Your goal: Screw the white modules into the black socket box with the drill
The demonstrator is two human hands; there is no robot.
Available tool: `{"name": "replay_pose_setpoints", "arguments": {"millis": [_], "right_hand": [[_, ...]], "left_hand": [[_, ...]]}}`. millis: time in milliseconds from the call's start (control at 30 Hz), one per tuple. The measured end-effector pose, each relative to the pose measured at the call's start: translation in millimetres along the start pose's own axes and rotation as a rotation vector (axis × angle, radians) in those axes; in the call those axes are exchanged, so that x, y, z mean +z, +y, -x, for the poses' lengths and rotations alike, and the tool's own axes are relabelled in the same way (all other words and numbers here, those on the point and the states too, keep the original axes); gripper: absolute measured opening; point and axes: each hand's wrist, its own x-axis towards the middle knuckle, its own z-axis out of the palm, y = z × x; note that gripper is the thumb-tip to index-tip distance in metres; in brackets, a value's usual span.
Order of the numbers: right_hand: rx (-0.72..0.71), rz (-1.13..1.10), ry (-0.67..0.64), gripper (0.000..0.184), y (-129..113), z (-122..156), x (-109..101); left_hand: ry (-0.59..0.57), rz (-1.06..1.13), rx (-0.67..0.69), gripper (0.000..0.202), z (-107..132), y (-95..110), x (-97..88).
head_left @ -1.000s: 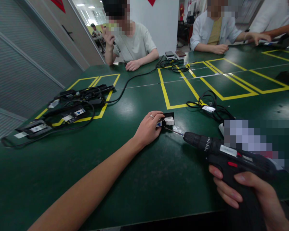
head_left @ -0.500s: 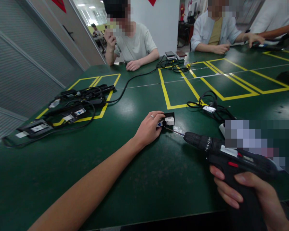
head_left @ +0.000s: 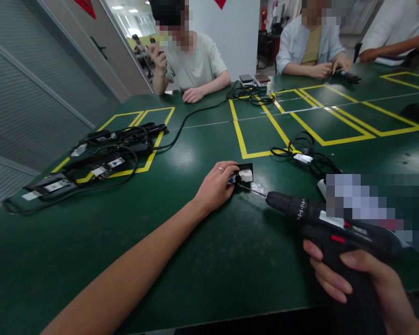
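The left hand (head_left: 214,186) rests on the green desk (head_left: 195,260), its fingers closed down on the left end of a small black part (head_left: 246,167) with a white piece on top. The right hand (head_left: 356,279) is wrapped tight around the handle of a black drill (head_left: 321,221). The drill's thin bit (head_left: 253,190) points far and left, and its tip seems to touch the near edge of the black part, just beside the left fingertips.

To do this well, I think the left hand should press hard so the black part cannot slide or spin, with fingers kept off the tip. The drill should sit straight behind the bit, with a soft push.

The black part lies mid-desk, under the left hand and well apart from the right hand. A tangle of cord (head_left: 305,151) lies to the right. Black boxes (head_left: 104,163) lie far left. Other people sit at the far side.
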Motion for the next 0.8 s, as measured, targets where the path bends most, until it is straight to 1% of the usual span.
{"name": "replay_pose_setpoints", "arguments": {"millis": [233,567,800], "right_hand": [[0.013,-0.016,0.018,0.026,0.2,-0.6,-6.4],[0.012,-0.008,0.011,0.025,0.4,-1.0,-5.3],[0.004,-0.005,0.017,0.025,0.0,-0.8,-7.0]], "left_hand": [[-0.009,-0.013,-0.008,0.046,0.6,-0.7,0.5],[-0.013,-0.007,-0.014,0.045,0.4,0.6,-1.3],[0.011,0.004,0.014,0.046,0.2,0.2,-0.6]]}}
